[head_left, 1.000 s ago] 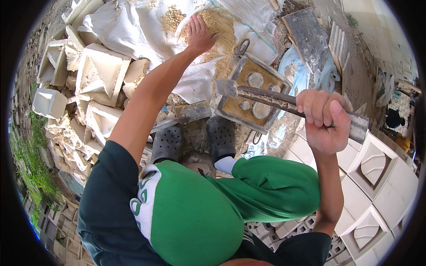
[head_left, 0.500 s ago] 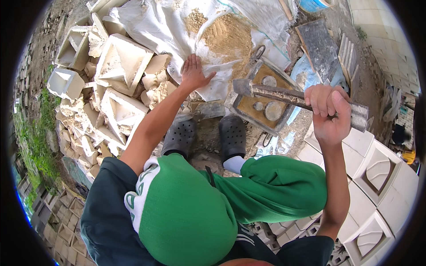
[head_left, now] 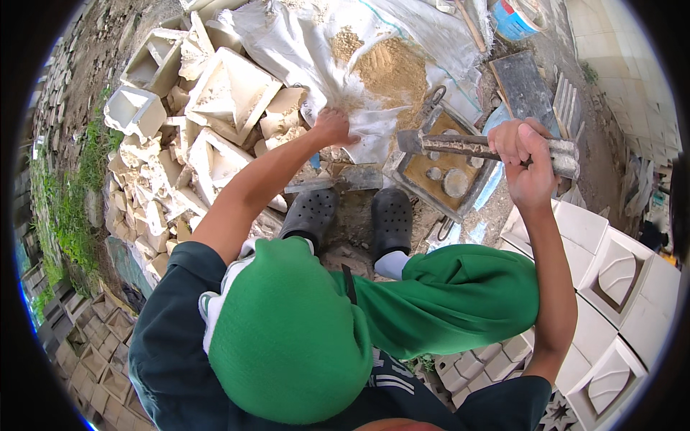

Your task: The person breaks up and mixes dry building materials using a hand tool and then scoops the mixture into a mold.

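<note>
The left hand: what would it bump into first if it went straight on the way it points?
The left hand would most likely meet the white sheet first, right in front of it; the sandy heap lies farther on. Whether it already touches the sheet is unclear.

carrier: bare dirt ground [head_left: 345, 233], rubble-strewn. far side, white woven sheet [head_left: 287, 43], creased, tan sand [head_left: 395, 72] heaped on it. rectangular mould [head_left: 395, 171] next to sheet, lying askew, round plugs inside; overlap with sheet unclear. left: jumbled pile of cream broken blocks [head_left: 233, 90]. right of sheet: dark flat board [head_left: 521, 85], pale slats [head_left: 567, 108] beside it, blue bucket [head_left: 512, 23] farther out. near right: white moulded blocks [head_left: 593, 327], packed tight. grey clogs [head_left: 392, 215] planted between pile and mould.
</note>
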A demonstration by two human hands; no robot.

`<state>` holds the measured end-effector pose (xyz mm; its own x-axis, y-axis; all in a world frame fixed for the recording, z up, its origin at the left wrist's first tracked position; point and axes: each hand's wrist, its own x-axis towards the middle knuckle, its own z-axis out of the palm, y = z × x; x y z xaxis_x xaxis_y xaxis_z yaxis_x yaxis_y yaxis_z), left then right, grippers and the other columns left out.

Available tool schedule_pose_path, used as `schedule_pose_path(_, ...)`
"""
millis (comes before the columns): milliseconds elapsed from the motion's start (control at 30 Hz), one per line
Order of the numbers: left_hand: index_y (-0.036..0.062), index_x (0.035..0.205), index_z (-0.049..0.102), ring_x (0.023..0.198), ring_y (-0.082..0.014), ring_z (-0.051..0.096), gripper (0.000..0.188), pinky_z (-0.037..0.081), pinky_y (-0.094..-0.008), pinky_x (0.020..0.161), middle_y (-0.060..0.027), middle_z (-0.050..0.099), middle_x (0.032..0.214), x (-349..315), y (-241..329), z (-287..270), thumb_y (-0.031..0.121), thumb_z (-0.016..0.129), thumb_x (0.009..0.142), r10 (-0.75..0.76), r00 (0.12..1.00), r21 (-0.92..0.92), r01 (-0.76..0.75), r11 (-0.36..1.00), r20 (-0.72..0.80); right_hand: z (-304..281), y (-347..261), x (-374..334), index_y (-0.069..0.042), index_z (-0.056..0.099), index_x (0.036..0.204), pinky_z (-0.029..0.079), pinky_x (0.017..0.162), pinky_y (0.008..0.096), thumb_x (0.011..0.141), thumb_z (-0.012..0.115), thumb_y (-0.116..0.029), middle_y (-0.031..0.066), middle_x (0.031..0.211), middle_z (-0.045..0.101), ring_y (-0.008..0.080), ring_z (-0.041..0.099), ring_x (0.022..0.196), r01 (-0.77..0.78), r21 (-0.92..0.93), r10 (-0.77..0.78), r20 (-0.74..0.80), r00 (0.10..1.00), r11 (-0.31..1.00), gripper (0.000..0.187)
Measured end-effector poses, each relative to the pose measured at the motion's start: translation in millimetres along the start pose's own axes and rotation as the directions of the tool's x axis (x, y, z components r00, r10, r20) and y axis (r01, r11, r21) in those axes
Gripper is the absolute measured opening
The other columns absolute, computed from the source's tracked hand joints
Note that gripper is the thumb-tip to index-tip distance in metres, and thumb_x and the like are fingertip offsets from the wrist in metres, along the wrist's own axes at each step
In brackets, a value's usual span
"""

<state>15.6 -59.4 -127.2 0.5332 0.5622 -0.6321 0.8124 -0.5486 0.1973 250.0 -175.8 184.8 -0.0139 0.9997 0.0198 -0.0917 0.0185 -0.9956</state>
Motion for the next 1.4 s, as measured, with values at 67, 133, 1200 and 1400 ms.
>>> schedule_pose_path(67, 0.0043, 0.113, 0.056, 0.118, -0.0297, 0.046, 0.046, 0.036, -0.0448, 0.1, -0.0137, 0.054, 0.122, -13.6, -7.9, -13.7, 0.037, 0.062, 0.081, 0.033, 0.999, -0.068, -0.031, 0.997, 0.031, -0.1, 1.5, -0.2, -0.012, 0.029, 0.06, 0.034, 0.066, 0.0327, 0.09, 0.038, -0.014, 0.0016, 0.056, 0.03, 0.0144, 0.032, 0.056, -0.003, 0.007, 0.003, 0.001, 1.0, 1.0, 0.031)
schedule_pose_path(133, 0.0044, 0.113, 0.056, 0.117, -0.0298, 0.047, 0.043, 0.038, -0.0443, 0.098, -0.0142, 0.054, 0.121, -27.0, -39.2, -0.3, 0.03, 0.063, 0.079, 0.029, 0.928, -0.036, -0.046, 0.998, -0.371, 3.5, 1.1, -0.1, -0.012, 0.029, 0.06, 0.034, 0.066, 0.0326, 0.09, 0.039, -0.014, 0.002, 0.056, 0.03, 0.0144, 0.03, 0.055, -0.008, -0.014, 0.008, 0.005, 1.0, 1.0, 0.032)
schedule_pose_path(1200, 0.0026, 0.127, 0.047, 0.124, -0.0323, 0.043, 0.059, 0.038, -0.0423, 0.1, -0.0185, 0.05, 0.127, -29.1, -52.7, 6.1, 0.034, 0.064, 0.08, 0.017, 0.826, -0.042, -0.05, 0.998, -0.563, 6.3, 8.0, 8.0, -0.008, 0.036, 0.057, 0.039, 0.064, 0.031, 0.09, 0.048, -0.011, 0.0005, 0.054, 0.035, 0.0127, 0.036, 0.055, -0.017, -0.015, 0.016, -0.011, 1.0, 1.0, 0.035)
schedule_pose_path(1400, 0.0062, 0.131, 0.044, 0.132, -0.0316, 0.034, 0.063, 0.034, -0.0438, 0.105, -0.0146, 0.036, 0.142, -49.7, -63.9, 8.0, 0.04, 0.063, 0.08, 0.06, 0.872, -0.013, -0.076, 0.997, -0.486, 1.8, 6.8, 7.8, -0.009, 0.035, 0.057, 0.039, 0.066, 0.032, 0.089, 0.048, -0.01, 0.0014, 0.055, 0.036, 0.0135, 0.036, 0.055, -0.024, 0.058, 0.026, -0.035, 0.999, 0.998, 0.035)
